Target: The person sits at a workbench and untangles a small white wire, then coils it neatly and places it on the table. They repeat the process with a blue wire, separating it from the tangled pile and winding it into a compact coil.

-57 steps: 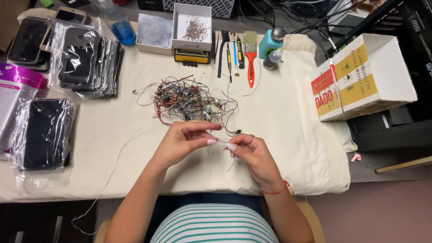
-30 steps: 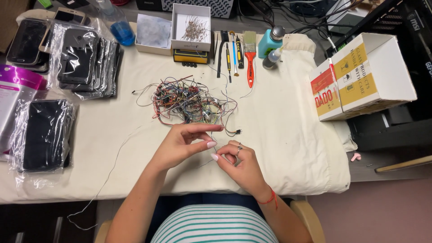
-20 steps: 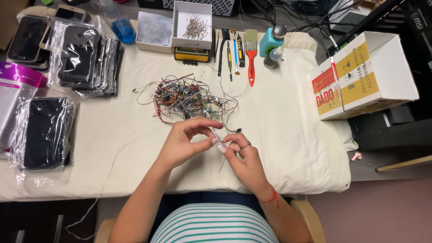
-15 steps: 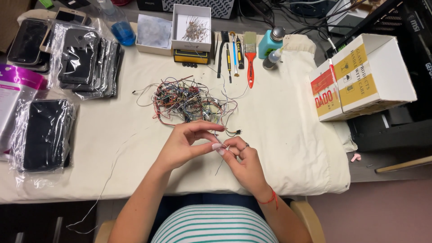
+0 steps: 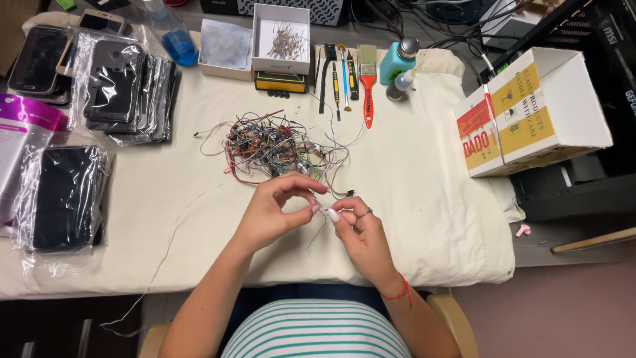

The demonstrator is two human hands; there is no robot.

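Change since earlier frames: both hands have drawn closer together just below centre frame; the right hand has moved up toward the left.
Left hand point(image 5: 275, 211): fingers curled, thumb and forefinger pinched on a thin wire point(image 5: 319, 199).
Right hand point(image 5: 358, 229): fingertips closed on the same wire from the other side; the exact pinch point is too small to see, so the hold is probable only.
Wire location: between the two hands, running up into the wire tangle point(image 5: 275, 146) at centre frame.
Risk, snagging: the strand looks still joined to the tangle; a pull could tighten knots or drag the whole heap along the cloth point(image 5: 411, 192).
Risk, breakage: the thin wire could snap or slip out of the pinch if tugged sharply.
Risk, neighbours: a dragged heap could reach the orange-handled brush point(image 5: 367, 83) in the upper centre.
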